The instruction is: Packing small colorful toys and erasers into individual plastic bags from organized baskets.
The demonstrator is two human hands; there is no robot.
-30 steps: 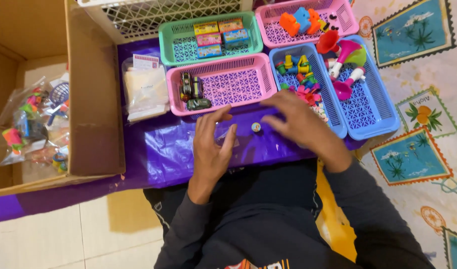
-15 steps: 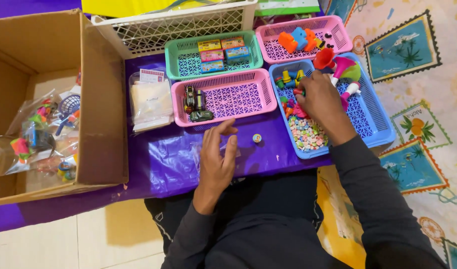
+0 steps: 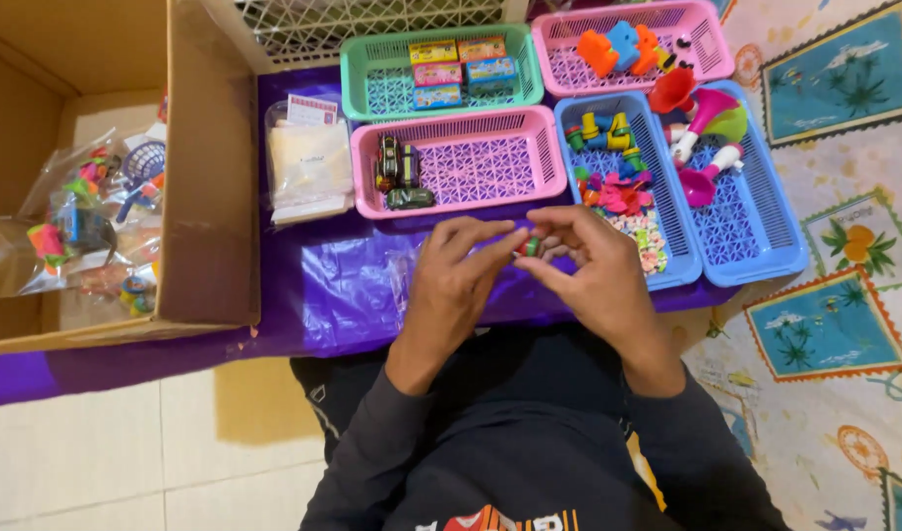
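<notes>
At the far left, an open cardboard box (image 3: pixel 210 197) lies on its side with clear bags of small bright toys (image 3: pixel 87 221) spilling inside it. Just to its right, on the purple plastic sheet (image 3: pixel 323 285), rests a clear packet of pale stuff (image 3: pixel 308 167) with a paper label on top. Next comes a pink basket (image 3: pixel 471 162) holding a few little toy cars (image 3: pixel 397 175) at its left end, and behind it a green basket (image 3: pixel 372 88) with small coloured boxes (image 3: pixel 459 71) in two rows.

Below the pink basket, the left hand (image 3: pixel 451 285) and the right hand (image 3: pixel 594 270) meet over the sheet. Between them sits a small red and green toy piece (image 3: pixel 530 246), pinched by the fingertips of both hands (the left thumb and forefinger close on one side, the right fingertips on the other). Both hands are thus shut on it, held just above the sheet and just in front of the pink basket's near rim.

Further right, a blue basket (image 3: pixel 672 231) carries small yellow and green figures, red pieces and a heap of pastel beads (image 3: pixel 650 241). Behind it a second pink basket (image 3: pixel 712 49) holds orange and blue blocks (image 3: pixel 618 47). A wider blue basket (image 3: pixel 766 226) on the right contains toy horns (image 3: pixel 702 113) in red, pink and green. A patterned mat (image 3: pixel 835 324) lies at the far right.
</notes>
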